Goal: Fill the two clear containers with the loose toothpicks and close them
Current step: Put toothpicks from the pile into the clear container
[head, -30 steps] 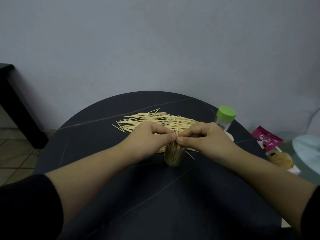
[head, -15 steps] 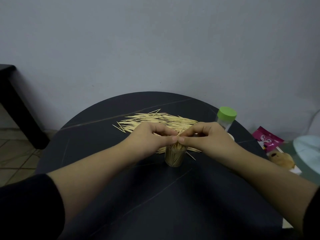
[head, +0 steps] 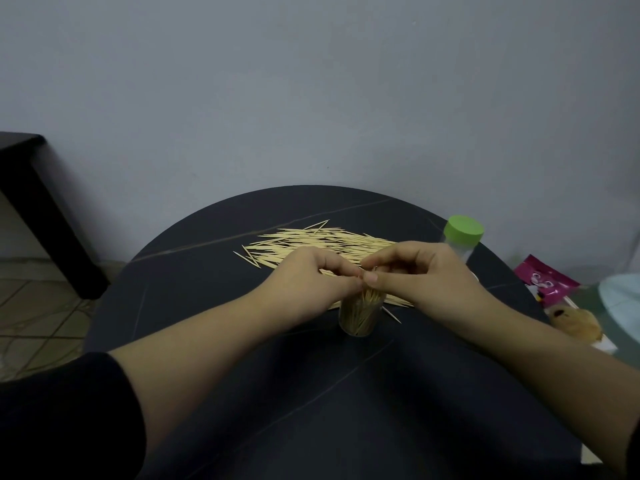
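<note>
Both hands are in the middle of the round dark desk (head: 207, 306), meeting fingertip to fingertip. The left hand (head: 311, 280) comes in from the left with its fingers curled, and its grip is pinched at the tops of the upright toothpicks (head: 363, 304). The right hand (head: 424, 271) mirrors it, thumb and forefinger clenched on the same tips, so the two thumbs almost touch.

Directly under the fingertips stands the open clear container (head: 346, 323), upright on the desk and packed with those toothpicks, with no lid on it. A single stray toothpick (head: 393, 315) lies flat on the desk just to its right.

Behind the hands, toward the wall, the loose toothpick pile (head: 304, 242) is spread in a wide flat fan, most of the sticks lying roughly the same way. The hands cover its near edge.

At the far right edge of the desk stands the second clear container (head: 459, 251), upright and wearing a green lid (head: 463, 230). The right hand partly hides it, and its contents cannot be made out.

Off the desk to the right are a pink packet (head: 545, 282), a small tan plush toy (head: 576, 325) and something pale blue (head: 623, 299) cut off by the frame. At far left stands a black piece of furniture (head: 38, 202) on a tiled floor (head: 34, 323).
</note>
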